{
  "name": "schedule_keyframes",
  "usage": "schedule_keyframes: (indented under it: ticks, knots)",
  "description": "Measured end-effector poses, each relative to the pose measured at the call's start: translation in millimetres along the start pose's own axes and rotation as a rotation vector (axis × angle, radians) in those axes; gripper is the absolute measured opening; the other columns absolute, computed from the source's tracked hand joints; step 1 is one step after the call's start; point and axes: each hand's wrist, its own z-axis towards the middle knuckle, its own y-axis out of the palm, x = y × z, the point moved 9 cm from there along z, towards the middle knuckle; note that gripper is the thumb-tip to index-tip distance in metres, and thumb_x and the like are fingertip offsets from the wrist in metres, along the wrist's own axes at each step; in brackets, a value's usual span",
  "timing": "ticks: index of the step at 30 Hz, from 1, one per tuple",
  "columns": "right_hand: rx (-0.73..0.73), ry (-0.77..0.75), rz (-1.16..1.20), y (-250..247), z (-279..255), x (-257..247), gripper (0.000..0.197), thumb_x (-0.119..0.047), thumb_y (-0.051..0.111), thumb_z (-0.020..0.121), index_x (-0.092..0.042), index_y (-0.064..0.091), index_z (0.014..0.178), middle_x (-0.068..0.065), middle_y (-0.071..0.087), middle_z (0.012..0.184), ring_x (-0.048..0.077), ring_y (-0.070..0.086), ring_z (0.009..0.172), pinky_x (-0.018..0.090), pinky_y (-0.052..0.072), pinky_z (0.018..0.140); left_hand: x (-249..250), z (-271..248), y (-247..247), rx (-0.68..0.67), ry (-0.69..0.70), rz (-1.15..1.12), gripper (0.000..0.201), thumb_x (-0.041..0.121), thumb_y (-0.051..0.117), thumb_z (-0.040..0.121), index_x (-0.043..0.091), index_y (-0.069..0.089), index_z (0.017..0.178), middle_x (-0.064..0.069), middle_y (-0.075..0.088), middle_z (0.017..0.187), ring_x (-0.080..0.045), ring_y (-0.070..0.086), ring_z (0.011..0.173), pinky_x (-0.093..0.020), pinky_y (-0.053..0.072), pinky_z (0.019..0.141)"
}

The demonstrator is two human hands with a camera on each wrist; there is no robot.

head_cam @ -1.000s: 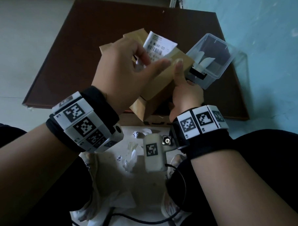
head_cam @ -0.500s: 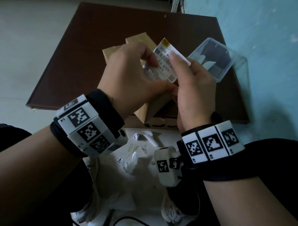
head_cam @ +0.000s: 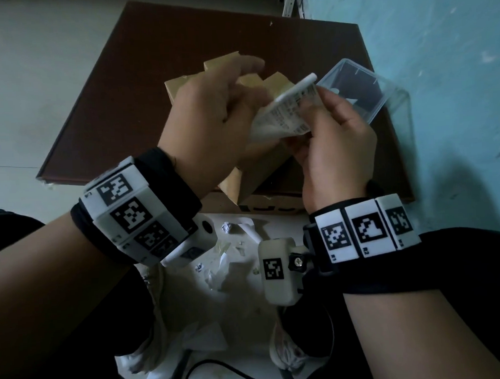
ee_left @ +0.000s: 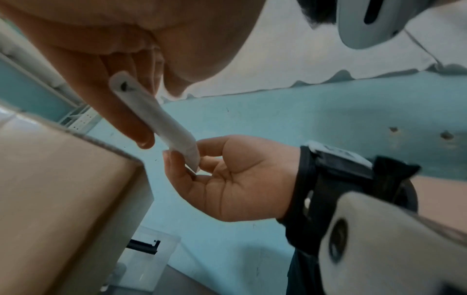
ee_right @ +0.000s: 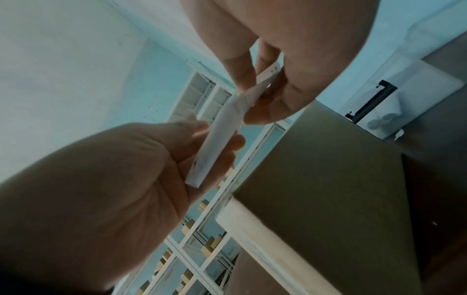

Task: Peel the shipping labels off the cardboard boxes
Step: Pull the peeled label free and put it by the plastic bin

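A white printed shipping label (head_cam: 287,113), free of the box and folded over on itself, hangs between both hands above the cardboard box (head_cam: 251,183). My left hand (head_cam: 256,103) pinches its left part, index finger stretched out above it. My right hand (head_cam: 311,109) pinches its right end with thumb and fingers. In the left wrist view the label (ee_left: 161,119) shows edge-on as a thick white strip beside the box (ee_left: 63,189). The right wrist view shows the label (ee_right: 220,139) held at both ends. The box stands on the brown table (head_cam: 179,49), partly hidden by my hands.
A clear plastic container (head_cam: 362,90) with white scraps inside stands on the table right of the box, against the blue wall (head_cam: 438,66). Crumpled paper bits (head_cam: 232,261) and a black cable (head_cam: 222,371) lie on the floor between my feet.
A second ago my left hand held the label up while my right hand rested on the box. The right hand then took hold of the label, and both hands have folded it.
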Motion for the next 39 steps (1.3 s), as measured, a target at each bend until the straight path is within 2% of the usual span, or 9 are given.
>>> schedule_keyframes:
  ticks: [6,9,12,17,20,27,30,35,39]
  knots:
    - [-0.068,-0.041,-0.007,12.9,-5.4,-6.5,0.036,-0.039,0.071,0.090,-0.038,0.077,0.126,-0.010,0.076,0.119,0.014,0.071,0.117,0.047,0.065,0.095,-8.3,4.4,0.3,-0.051,-0.004,-0.015,0.021,0.019,0.073,0.094,0.010,0.072,0.112,0.002,0.073,0.105,-0.002,0.071,0.096,-0.025,0.062,0.078]
    - [-0.086,-0.022,-0.014,13.4,-4.6,-6.7,0.058,-0.027,0.065,0.097,-0.032,0.057,0.154,-0.005,0.069,0.130,0.015,0.071,0.119,0.044,0.066,0.095,-11.7,4.2,0.2,-0.048,-0.019,-0.012,0.022,0.020,0.074,0.092,0.011,0.070,0.112,0.003,0.072,0.105,-0.005,0.072,0.092,-0.029,0.063,0.074]
    - [-0.096,0.014,0.003,14.2,-3.4,-2.7,0.076,-0.030,0.063,0.088,-0.028,0.044,0.162,0.008,0.069,0.135,0.019,0.075,0.115,0.042,0.067,0.090,-12.5,4.5,-0.9,-0.036,-0.008,0.004,0.023,0.022,0.075,0.091,0.012,0.069,0.111,0.004,0.071,0.106,-0.007,0.072,0.092,-0.031,0.063,0.075]
    - [-0.118,0.139,0.118,17.6,-7.5,8.0,0.044,-0.026,0.071,0.102,-0.012,0.059,0.142,0.010,0.077,0.115,0.023,0.080,0.102,0.037,0.067,0.082,-11.6,5.6,-4.9,0.025,-0.015,0.004,0.019,0.028,0.070,0.095,0.013,0.070,0.107,0.007,0.070,0.108,-0.005,0.072,0.090,-0.024,0.061,0.068]
    - [-0.189,0.099,0.076,24.7,-10.5,5.0,0.018,-0.025,0.071,0.103,-0.019,0.072,0.120,0.004,0.080,0.114,0.020,0.080,0.104,0.041,0.068,0.086,-12.2,5.2,-4.1,0.034,-0.026,-0.011,0.023,0.032,0.071,0.095,0.011,0.070,0.105,0.007,0.071,0.104,-0.002,0.072,0.082,-0.018,0.056,0.061]
    - [-0.176,-0.087,0.029,23.9,-9.8,-11.5,0.037,-0.012,0.065,0.102,-0.020,0.071,0.137,-0.009,0.081,0.108,0.017,0.077,0.108,0.051,0.064,0.098,-4.0,5.0,1.0,0.027,0.056,0.070,0.020,0.024,0.057,0.102,0.017,0.074,0.110,0.007,0.067,0.099,-0.005,0.064,0.087,-0.029,0.057,0.076]
    - [-0.201,-0.124,-0.034,24.5,-11.5,-14.2,0.042,-0.003,0.063,0.103,-0.023,0.071,0.139,-0.014,0.078,0.101,0.032,0.073,0.099,0.058,0.063,0.092,-6.4,6.0,3.2,-0.006,0.020,0.000,0.020,0.014,0.061,0.100,0.017,0.070,0.117,0.006,0.070,0.104,-0.003,0.071,0.088,-0.032,0.062,0.076]
    - [-0.097,-0.226,-0.121,13.4,-9.1,-20.3,0.046,-0.017,0.079,0.097,-0.024,0.068,0.141,-0.002,0.078,0.122,0.009,0.075,0.111,0.037,0.067,0.088,-2.8,6.0,7.3,-0.017,0.014,-0.046,0.016,0.012,0.062,0.099,0.015,0.070,0.112,0.013,0.069,0.101,-0.002,0.071,0.090,-0.028,0.062,0.075]
    - [-0.023,-0.226,-0.038,1.0,-4.5,-25.6,0.053,-0.021,0.086,0.091,-0.019,0.067,0.140,0.003,0.080,0.109,0.014,0.079,0.100,0.043,0.068,0.081,10.2,5.7,10.6,-0.043,0.095,-0.057,0.017,0.015,0.063,0.098,0.010,0.070,0.112,0.005,0.071,0.104,-0.003,0.069,0.098,-0.021,0.059,0.082]
